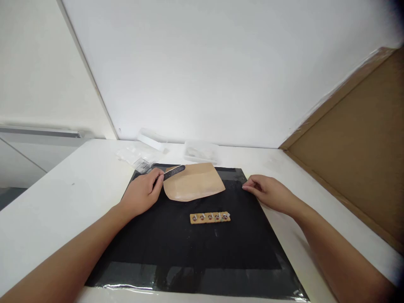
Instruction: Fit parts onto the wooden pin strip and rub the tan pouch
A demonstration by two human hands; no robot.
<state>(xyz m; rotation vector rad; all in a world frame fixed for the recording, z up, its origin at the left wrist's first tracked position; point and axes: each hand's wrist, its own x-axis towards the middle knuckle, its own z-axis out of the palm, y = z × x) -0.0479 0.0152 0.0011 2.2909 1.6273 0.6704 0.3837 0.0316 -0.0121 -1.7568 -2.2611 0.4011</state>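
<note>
My left hand (143, 191) is closed around one end of a dark, flat nail file (175, 171), whose rounded tip points right, over a sheet of brown paper (195, 183). Thumb and fingers of my right hand (265, 191) are pinched together above the right edge of the black mat (176, 244); anything between them is too small to make out. In front of the paper lies a short yellowish strip (205, 221) bearing several round metallic pieces with small pale bits on them. Neither hand touches the strip.
Behind the mat are a clear plastic box (201, 152), a crumpled clear bag (135, 155) and another pale plastic container (151, 138). A white wall rises behind the white table (47, 202). A large brown cardboard panel (353, 139) stands at the right.
</note>
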